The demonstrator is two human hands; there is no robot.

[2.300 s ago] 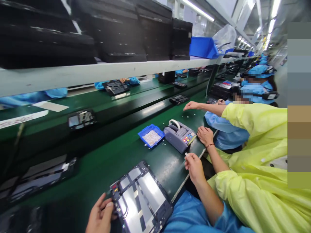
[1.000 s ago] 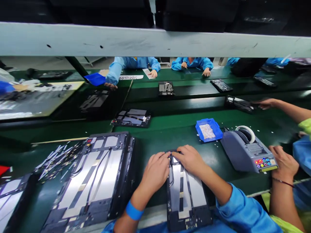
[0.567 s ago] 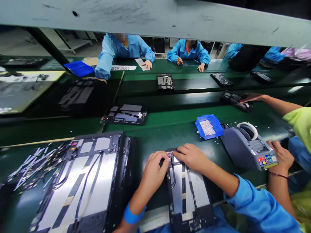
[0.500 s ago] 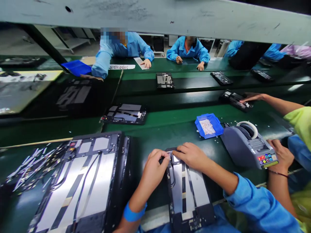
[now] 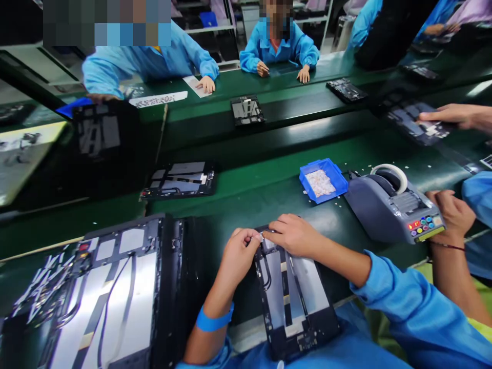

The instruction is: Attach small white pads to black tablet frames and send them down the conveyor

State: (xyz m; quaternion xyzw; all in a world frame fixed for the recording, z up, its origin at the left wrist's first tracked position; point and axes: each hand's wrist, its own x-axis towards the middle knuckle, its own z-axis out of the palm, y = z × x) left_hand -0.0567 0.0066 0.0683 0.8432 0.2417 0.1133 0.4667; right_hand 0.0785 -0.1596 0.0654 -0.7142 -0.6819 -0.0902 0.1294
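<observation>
An opened tablet chassis (image 5: pixel 292 297) with silver plates and black cables lies in front of me on the green bench. My left hand (image 5: pixel 239 253) and my right hand (image 5: pixel 294 234) meet at its far top edge. The fingertips of both pinch a small pale strip against that edge. A blue band circles my left wrist.
A larger open chassis (image 5: pixel 115 297) lies at left beside loose strips (image 5: pixel 42 287). A blue tray of small parts (image 5: pixel 323 180) and a grey tape dispenser (image 5: pixel 392 207) stand at right, with a neighbour's hand (image 5: pixel 449 212) on it. More chassis (image 5: pixel 179 180) ride the belt; people sit opposite.
I turned from facing right to facing the bench. The chassis now lies flat before me, and both hands have come together at its top edge. The view has tilted further down.
</observation>
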